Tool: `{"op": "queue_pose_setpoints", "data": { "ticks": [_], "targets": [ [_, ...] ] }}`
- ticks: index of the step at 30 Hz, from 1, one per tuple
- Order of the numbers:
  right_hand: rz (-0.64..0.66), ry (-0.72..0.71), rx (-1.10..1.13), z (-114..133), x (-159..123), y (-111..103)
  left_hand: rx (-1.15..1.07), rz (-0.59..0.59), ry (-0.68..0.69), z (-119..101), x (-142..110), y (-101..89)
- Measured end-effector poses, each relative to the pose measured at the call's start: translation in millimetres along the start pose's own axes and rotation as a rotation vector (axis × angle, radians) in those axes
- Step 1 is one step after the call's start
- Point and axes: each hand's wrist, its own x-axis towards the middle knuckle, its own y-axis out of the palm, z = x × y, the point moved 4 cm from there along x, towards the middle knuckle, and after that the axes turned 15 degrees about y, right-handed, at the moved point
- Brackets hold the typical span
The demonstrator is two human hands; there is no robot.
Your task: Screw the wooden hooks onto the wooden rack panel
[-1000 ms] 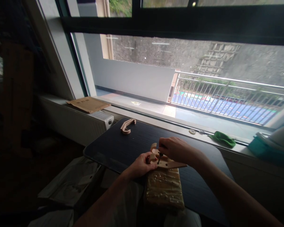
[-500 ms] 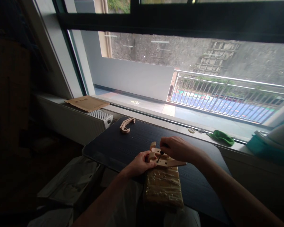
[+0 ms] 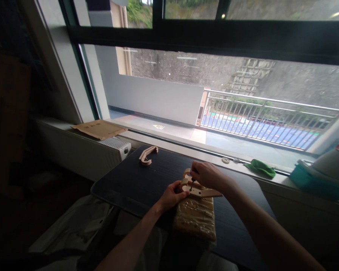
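My right hand [image 3: 208, 174] is closed around a dark-handled screwdriver [image 3: 192, 184], its shaft pointing down at a hole in a pale wooden hook-shaped piece [image 3: 206, 193]. My left hand [image 3: 171, 196] pinches the curled end of that piece between thumb and fingers. A similar curved part lies just behind it, partly covered by my right hand. Under the wood is a block wrapped in shiny brown tape or film [image 3: 196, 218], at the near edge of the dark table [image 3: 124, 180]. Another curved wooden piece [image 3: 147, 156] rests on the table's far left.
Along the sill lie a green cloth [image 3: 261, 168], a small round disc [image 3: 225, 160] and a teal container [image 3: 307, 178]. A brown envelope [image 3: 100, 129] rests on the ledge at left. The window [image 3: 158, 101] rises behind the table.
The view has tilted up slightly, so the scene sits a little lower. The screwdriver's shaft stands more upright; both hands keep their places at the wooden piece.
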Motion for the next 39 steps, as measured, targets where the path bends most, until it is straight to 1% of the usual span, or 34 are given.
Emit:
{"op": "queue_pose_setpoints", "data": {
  "ticks": [3,7,10,12,14,16,17,19,22,24,27,30,32,37,39],
  "targets": [
    [0.044,-0.025,-0.036,-2,2,-4,-0.012,-0.034,-0.007,6,-5,0.4],
    [0.063,-0.076,-0.019,-2,1,-8,-0.051,-0.032,0.012,4,-5,2.7],
    [0.056,-0.056,-0.001,-1,0,-6,-0.01,-0.016,0.022,3,-4,2.6],
    [0.036,-0.04,-0.006,-1,0,-4,0.072,0.008,0.02,0,-4,1.7],
    [0.02,-0.031,-0.019,0,1,-2,0.255,0.0,0.067,-9,-2,-1.6],
    [0.023,-0.038,-0.028,-1,1,-3,0.522,-0.028,0.186,-26,0,-4.6],
    [0.031,-0.046,-0.027,-1,2,-4,0.656,-0.024,0.261,-37,1,-4.3],
    [0.049,-0.062,-0.024,-2,2,-8,0.892,0.041,0.377,-57,2,0.1],
    [0.065,-0.091,-0.043,-2,1,-13,1.143,0.171,0.417,-76,4,8.8],
    [0.067,-0.105,-0.058,0,0,-13,1.239,0.2,0.409,-82,5,12.8],
    [0.042,-0.077,-0.062,1,0,-9,1.31,0.202,0.387,-83,4,16.2],
    [0.0,-0.039,-0.067,2,0,-7,1.332,0.196,0.384,-81,3,17.4],
    [-0.005,-0.031,-0.07,2,-1,-7,1.335,0.188,0.389,-80,1,17.3],
    [0.041,-0.094,-0.018,2,-4,-13,1.325,0.161,0.374,-78,0,16.3],
    [0.034,-0.1,-0.012,3,-6,-12,1.323,0.149,0.374,-76,-1,16.5]
  ]
}}
